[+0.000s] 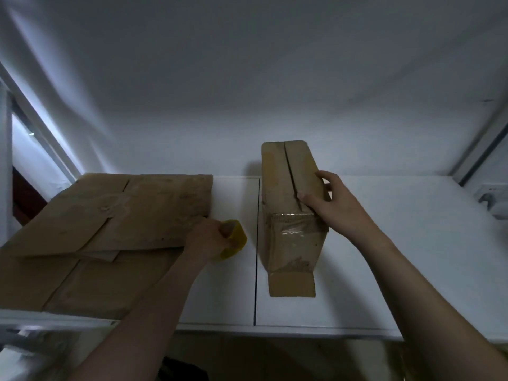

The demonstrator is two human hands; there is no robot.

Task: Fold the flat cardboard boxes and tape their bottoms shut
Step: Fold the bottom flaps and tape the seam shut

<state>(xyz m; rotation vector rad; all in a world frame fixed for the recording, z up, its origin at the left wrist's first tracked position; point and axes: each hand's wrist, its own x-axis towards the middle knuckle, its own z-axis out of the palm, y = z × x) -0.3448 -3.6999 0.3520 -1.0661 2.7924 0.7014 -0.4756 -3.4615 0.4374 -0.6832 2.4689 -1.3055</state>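
A folded cardboard box (286, 188) stands on the white table (384, 257), its closed flaps facing up with a slit between them. Shiny tape covers its near face, and one flap sticks out at the bottom toward me. My right hand (330, 202) grips the box's right top edge, thumb on the flaps and fingers down the far side. My left hand (209, 240) holds a yellow roll of tape (233, 240) on the table just left of the box. A stack of flat cardboard boxes (110, 229) lies at the left, touching my left hand.
A white wall rises behind the table. A seam (257, 243) runs down the tabletop between the roll and the box. A wall socket (492, 196) sits at the far right. A window frame (41, 133) slants at the left. The table's front edge is near me.
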